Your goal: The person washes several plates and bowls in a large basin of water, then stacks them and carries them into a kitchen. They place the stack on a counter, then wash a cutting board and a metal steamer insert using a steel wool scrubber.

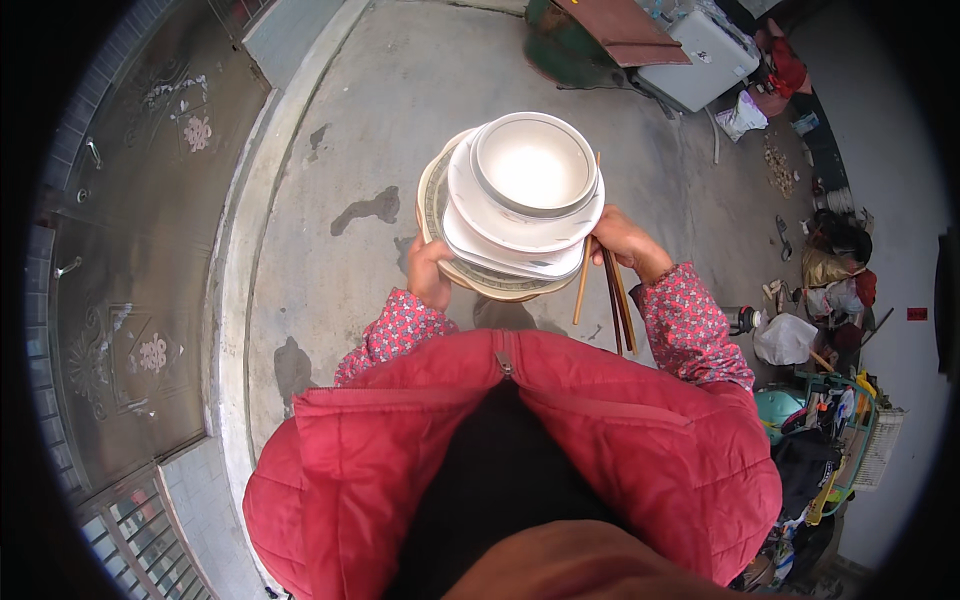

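Observation:
A stack of dishes is held out in front of my chest between both hands. On top is a white bowl (535, 161) with a dark band at its rim. It rests on white plates (506, 229), and under these lies a wider, scallop-edged dish (433, 184) with a patterned band. My left hand (430, 274) grips the stack's left edge, the thumb over the rim. My right hand (626, 240) is at the right edge and also holds several chopsticks (616, 300), which point down toward my jacket. The fingers under the dishes are hidden.
Below is a concrete floor (390, 97) with damp patches. A metal double door (135, 262) stands at the left beyond a raised sill. A green cart (562, 49) and a pale grey box (697, 64) are at the upper right. Bags (784, 339) and clutter line the right wall.

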Demonstrator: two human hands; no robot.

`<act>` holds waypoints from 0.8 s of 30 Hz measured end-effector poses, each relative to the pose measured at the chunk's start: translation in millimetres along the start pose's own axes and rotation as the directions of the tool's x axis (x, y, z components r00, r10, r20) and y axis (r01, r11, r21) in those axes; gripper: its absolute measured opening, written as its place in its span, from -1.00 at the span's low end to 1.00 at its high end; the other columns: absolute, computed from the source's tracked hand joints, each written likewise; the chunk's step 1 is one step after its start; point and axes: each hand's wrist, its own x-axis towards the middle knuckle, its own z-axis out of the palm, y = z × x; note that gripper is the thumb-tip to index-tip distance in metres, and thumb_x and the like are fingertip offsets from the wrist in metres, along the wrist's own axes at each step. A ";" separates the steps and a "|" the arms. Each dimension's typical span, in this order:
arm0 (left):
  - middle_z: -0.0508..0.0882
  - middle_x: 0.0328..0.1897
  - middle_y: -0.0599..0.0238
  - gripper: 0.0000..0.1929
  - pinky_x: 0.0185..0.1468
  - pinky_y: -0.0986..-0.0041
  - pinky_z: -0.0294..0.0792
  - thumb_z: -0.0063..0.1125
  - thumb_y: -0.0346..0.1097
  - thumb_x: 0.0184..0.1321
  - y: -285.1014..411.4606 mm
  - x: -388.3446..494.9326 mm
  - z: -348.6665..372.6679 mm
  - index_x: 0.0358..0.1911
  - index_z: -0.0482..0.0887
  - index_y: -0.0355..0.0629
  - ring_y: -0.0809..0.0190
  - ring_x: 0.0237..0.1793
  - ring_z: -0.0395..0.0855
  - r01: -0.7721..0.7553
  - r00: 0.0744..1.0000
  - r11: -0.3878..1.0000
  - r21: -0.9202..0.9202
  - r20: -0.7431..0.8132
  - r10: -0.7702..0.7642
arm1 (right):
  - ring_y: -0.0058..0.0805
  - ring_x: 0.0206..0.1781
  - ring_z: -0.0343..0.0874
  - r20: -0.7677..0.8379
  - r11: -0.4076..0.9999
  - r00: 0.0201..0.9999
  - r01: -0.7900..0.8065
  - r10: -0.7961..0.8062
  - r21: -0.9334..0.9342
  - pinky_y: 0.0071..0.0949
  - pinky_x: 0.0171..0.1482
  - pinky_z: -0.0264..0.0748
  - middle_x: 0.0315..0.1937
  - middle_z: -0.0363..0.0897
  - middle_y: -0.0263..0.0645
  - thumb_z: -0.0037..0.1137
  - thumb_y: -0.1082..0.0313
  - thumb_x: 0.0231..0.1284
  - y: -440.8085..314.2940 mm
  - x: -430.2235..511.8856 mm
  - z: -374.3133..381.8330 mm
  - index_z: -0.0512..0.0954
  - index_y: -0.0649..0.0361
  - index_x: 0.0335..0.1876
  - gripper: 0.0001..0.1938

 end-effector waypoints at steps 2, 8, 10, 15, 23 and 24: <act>0.57 0.11 0.10 -0.37 0.21 0.32 0.42 -0.16 -0.54 -0.09 8.1 67.8 18.7 0.22 0.34 -0.35 0.10 0.09 0.57 0.010 1.000 1.000 -0.023 0.000 -0.010 | -0.63 -0.78 0.40 0.016 0.996 1.000 0.002 0.000 -0.093 -0.64 -0.77 0.24 -0.61 0.59 -0.19 0.04 0.21 0.22 -37.3 51.2 -35.5 0.56 0.44 -0.28 -0.67; 0.63 0.02 0.09 -0.47 0.18 0.31 0.45 -0.13 -0.52 -0.07 26.8 262.6 73.5 0.11 0.44 -0.40 0.08 0.02 0.62 -0.012 1.000 0.995 -0.097 0.015 0.014 | -0.61 -0.78 0.46 0.148 0.980 0.985 0.116 -0.092 -0.160 -0.72 -0.79 0.27 -0.67 0.59 -0.15 0.04 0.23 0.32 -151.0 197.8 -138.0 0.55 0.44 -0.31 -0.68; 0.64 0.00 0.08 -0.48 0.18 0.30 0.45 -0.14 -0.52 -0.07 39.2 317.9 93.1 0.09 0.45 -0.41 0.07 -0.01 0.63 -0.027 1.000 0.990 -0.135 -0.018 0.025 | -0.61 -0.78 0.46 0.113 0.988 0.993 0.051 -0.035 -0.143 -0.72 -0.78 0.28 -0.67 0.59 -0.15 0.06 0.21 0.32 -190.5 240.9 -158.5 0.55 0.43 -0.32 -0.67; 0.58 0.09 0.09 -0.38 0.21 0.30 0.42 -0.16 -0.53 -0.08 86.3 463.3 130.3 0.22 0.34 -0.34 0.08 0.07 0.58 -0.074 0.997 0.987 -0.144 0.003 0.075 | -0.55 -0.76 0.41 0.243 0.990 0.967 0.046 -0.077 0.131 -0.65 -0.76 0.23 -0.65 0.58 -0.10 -0.01 0.28 0.39 -278.6 352.6 -216.9 0.54 0.42 -0.36 -0.69; 0.58 0.11 0.13 -0.35 0.19 0.34 0.42 -0.16 -0.55 -0.09 158.2 736.6 156.3 0.25 0.33 -0.34 0.12 0.08 0.57 -0.022 0.986 0.999 -0.049 0.162 0.029 | -0.66 -0.73 0.39 0.060 0.991 0.998 0.014 -0.007 -0.130 -0.67 -0.71 0.18 -0.65 0.60 -0.22 0.10 0.21 0.29 -406.7 560.8 -293.6 0.59 0.38 -0.34 -0.70; 0.58 0.10 0.13 -0.36 0.18 0.35 0.43 -0.16 -0.54 -0.09 166.7 771.1 163.4 0.24 0.34 -0.34 0.13 0.07 0.58 -0.038 0.984 0.999 -0.038 0.174 0.044 | -0.66 -0.73 0.40 0.060 0.992 0.997 0.058 -0.051 -0.109 -0.67 -0.70 0.18 -0.64 0.61 -0.21 0.11 0.20 0.28 -425.3 582.9 -304.6 0.60 0.38 -0.36 -0.68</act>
